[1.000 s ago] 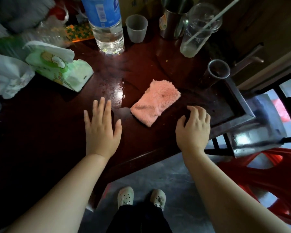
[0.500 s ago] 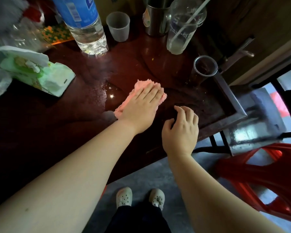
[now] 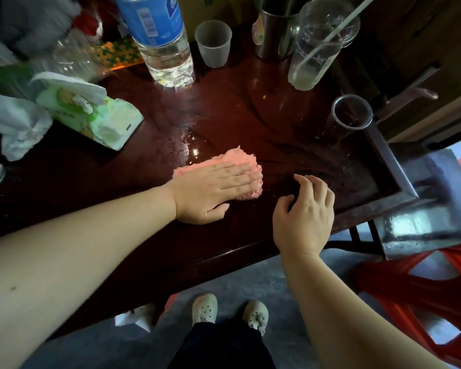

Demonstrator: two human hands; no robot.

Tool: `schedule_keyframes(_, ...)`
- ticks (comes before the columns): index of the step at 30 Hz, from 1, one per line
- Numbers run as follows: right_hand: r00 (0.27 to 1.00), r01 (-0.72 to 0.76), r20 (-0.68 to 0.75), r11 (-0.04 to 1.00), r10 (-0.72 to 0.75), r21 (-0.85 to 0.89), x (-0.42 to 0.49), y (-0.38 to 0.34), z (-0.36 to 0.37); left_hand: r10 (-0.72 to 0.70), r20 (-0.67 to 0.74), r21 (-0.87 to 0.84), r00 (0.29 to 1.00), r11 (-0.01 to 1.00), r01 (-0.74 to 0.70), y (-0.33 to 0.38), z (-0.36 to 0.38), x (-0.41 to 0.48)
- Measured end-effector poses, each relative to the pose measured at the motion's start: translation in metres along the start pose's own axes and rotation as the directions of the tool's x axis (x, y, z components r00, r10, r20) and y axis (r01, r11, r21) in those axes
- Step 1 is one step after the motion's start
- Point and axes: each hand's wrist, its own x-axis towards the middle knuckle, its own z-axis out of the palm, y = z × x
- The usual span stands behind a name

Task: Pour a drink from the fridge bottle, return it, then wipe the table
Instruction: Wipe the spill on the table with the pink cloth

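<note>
Cloth [image 3: 244, 159], pink and fluffy, lies near the front edge of the table [image 3: 290, 134], pinned under the left hand [image 3: 210, 190]. That hand is flat, palm down, with its fingers straight and together. It presses the cloth rather than gripping it, a hold that suits a sweeping stroke.

The right hand [image 3: 304, 211] sits just to the right, apart from the cloth, with its fingers loosely bent and holding nothing. Whether its fingertips touch the table cannot be told. Judged: it is placed to steady the person at the edge.

A wet patch [image 3: 197, 147] glistens just beyond the cloth's far side, and is judged to be what the wipe is for.

Further back, well apart from the cloth, stand a bottle [image 3: 160, 43], a cup [image 3: 213, 43], a steel mug [image 3: 274, 30] and a glass [image 3: 314, 49] with a straw. A dark tumbler [image 3: 349, 115] stands at the right and a tissue pack [image 3: 91, 113] lies at the left.

Finding: the wiping step is in hand. Whether this bottle is the fridge one cannot be told.
</note>
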Motion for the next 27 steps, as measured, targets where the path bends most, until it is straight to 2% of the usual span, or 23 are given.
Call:
schedule_keyframes(3, 1.000, -0.001, -0.002, 1.000, 0.001, 0.003, 0.001, 0.000, 0.000, -0.070, -0.047, 0.050, 0.996, 0.996, 0.072, 0.007, 0.001, 0.001)
schedule_keyframes(5, 1.000, -0.002, -0.003, 1.000, 0.002, 0.006, 0.001, 0.000, 0.000, -0.265, -0.156, 0.043, 0.952, 0.961, 0.275, 0.031, 0.006, 0.000)
schedule_keyframes(6, 1.000, -0.001, -0.005, 1.000, 0.001, 0.008, 0.001, 0.000, 0.000, -0.406, -0.215, -0.004, 0.888, 0.910, 0.415, 0.048, 0.007, 0.000)
schedule_keyframes(7, 1.000, 0.000, -0.007, 1.000, 0.000, 0.010, 0.001, 0.000, -0.001, -0.557, -0.245, -0.074, 0.794, 0.827, 0.558, 0.065, 0.009, 0.001)
schedule_keyframes(9, 1.000, -0.001, -0.003, 1.000, 0.001, 0.011, 0.000, 0.000, -0.001, -0.838, -0.181, -0.258, 0.515, 0.546, 0.797, 0.092, 0.004, 0.009)
schedule_keyframes(11, 1.000, -0.005, 0.002, 1.000, 0.005, 0.005, 0.000, 0.000, -0.001, -0.972, -0.011, -0.422, 0.234, 0.217, 0.880, 0.101, -0.005, 0.025)
schedule_keyframes(12, 1.000, -0.007, 0.004, 1.000, 0.007, 0.002, 0.000, 0.000, -0.001, -0.989, 0.049, -0.465, 0.136, 0.098, 0.880, 0.100, -0.008, 0.035)
schedule_keyframes(14, 1.000, -0.010, 0.009, 1.000, 0.010, 0.002, 0.000, -0.001, -0.001, -0.995, 0.099, -0.506, -0.009, -0.058, 0.860, 0.094, -0.011, 0.054)
schedule_keyframes(17, 1.000, -0.010, 0.007, 1.000, 0.010, 0.004, 0.001, 0.000, 0.000, -0.980, 0.125, -0.503, -0.157, -0.199, 0.841, 0.085, -0.009, 0.073)
schedule_keyframes(19, 1.000, -0.008, 0.011, 1.000, 0.008, 0.005, 0.001, 0.000, 0.000, -0.980, 0.085, -0.466, -0.180, -0.199, 0.862, 0.079, -0.005, 0.076)
schedule_keyframes(20, 1.000, -0.007, 0.014, 1.000, 0.007, 0.005, 0.001, 0.000, 0.000, -0.987, 0.052, -0.446, -0.155, -0.162, 0.880, 0.076, -0.003, 0.074)
schedule_keyframes(21, 1.000, -0.008, 0.017, 1.000, 0.008, 0.005, 0.001, 0.000, 0.000, -0.994, 0.020, -0.428, -0.108, -0.106, 0.898, 0.071, -0.001, 0.069)
schedule_keyframes(24, 1.000, -0.011, 0.018, 1.000, 0.011, 0.008, 0.001, -0.001, -0.001, -0.995, -0.031, -0.331, 0.098, 0.103, 0.938, 0.053, 0.002, 0.049)
schedule_keyframes(27, 1.000, -0.017, 0.020, 1.000, 0.016, 0.011, 0.001, -0.001, -0.001, -0.962, 0.010, -0.203, 0.274, 0.267, 0.942, 0.033, -0.001, 0.035)
